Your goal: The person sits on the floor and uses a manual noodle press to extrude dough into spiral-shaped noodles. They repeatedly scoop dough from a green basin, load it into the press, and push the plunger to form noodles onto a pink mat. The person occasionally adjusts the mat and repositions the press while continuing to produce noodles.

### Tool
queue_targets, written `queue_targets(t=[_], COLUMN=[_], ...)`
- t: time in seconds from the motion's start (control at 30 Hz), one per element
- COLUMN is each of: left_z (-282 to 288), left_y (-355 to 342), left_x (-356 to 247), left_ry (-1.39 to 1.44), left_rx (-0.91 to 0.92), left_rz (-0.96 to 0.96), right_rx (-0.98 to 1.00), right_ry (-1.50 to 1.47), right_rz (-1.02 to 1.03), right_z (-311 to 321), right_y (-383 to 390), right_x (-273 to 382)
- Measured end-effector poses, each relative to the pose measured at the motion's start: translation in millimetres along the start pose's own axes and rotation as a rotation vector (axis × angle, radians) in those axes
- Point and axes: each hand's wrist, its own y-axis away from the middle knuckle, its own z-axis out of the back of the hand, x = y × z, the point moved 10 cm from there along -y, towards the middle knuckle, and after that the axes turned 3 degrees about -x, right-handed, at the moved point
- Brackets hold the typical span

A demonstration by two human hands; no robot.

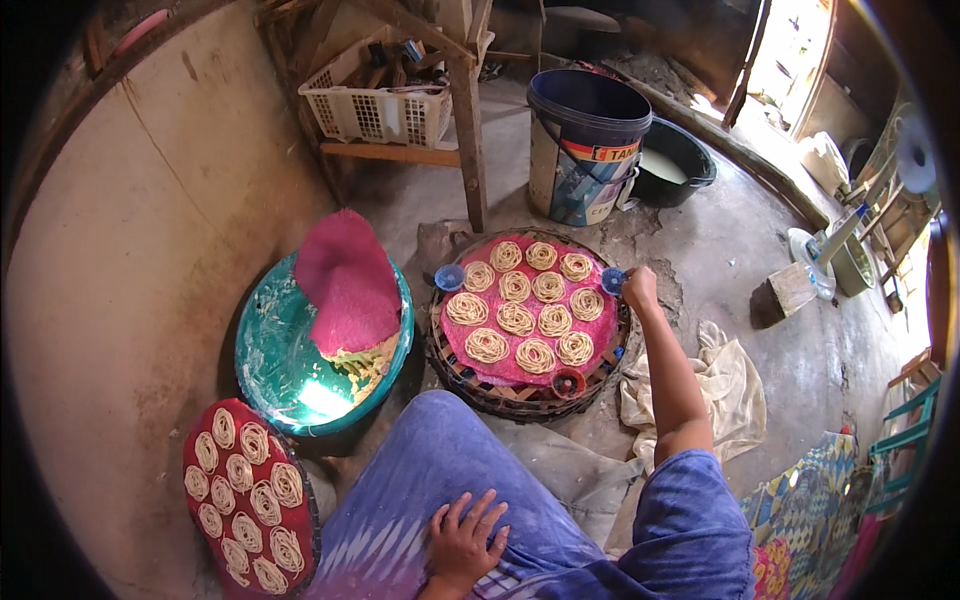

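Note:
My right hand [640, 288] reaches out to the right edge of a round woven tray [512, 405]. Its fingers are closed at the rim of a small blue cup [613, 281]. A pink mesh sheet [592, 328] lines the tray, with several coiled nests of noodle-like dough strands [515, 319] in rows on it. Another blue cup [449, 278] sits at the tray's left edge, and a red cup [568, 383] at its near edge. On my blue-clad thigh rests my left hand [466, 542], holding nothing, fingers spread.
A teal basin [262, 345] on the left holds yellowish dough and a pink cloth [345, 270]. Beside my left knee leans another tray of coils [240, 470]. Beyond stand a large bucket [570, 180], a black tub [700, 178] and a white crate [385, 115]. Pale cloth [735, 395] lies right.

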Motion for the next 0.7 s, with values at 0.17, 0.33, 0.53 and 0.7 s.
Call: queue_targets(t=[0.17, 0.33, 0.53, 0.7], left_z=[3, 10, 9, -9], left_y=[-2, 1, 15, 29], left_x=[1, 0, 2, 15], left_ry=[-0.017, 0.015, 0.095, 0.219], left_rx=[0.005, -0.041, -0.117, -0.134], left_rz=[0.002, -0.019, -0.072, -0.044], right_rx=[-0.099, -0.186, 0.468, 0.635], right_ry=[0.099, -0.255, -0.426, -0.404], right_rz=[0.027, 0.366, 0.670, 0.493], right_z=[16, 80, 46, -1], right_y=[6, 104, 362, 379], right_x=[3, 86, 239, 259])
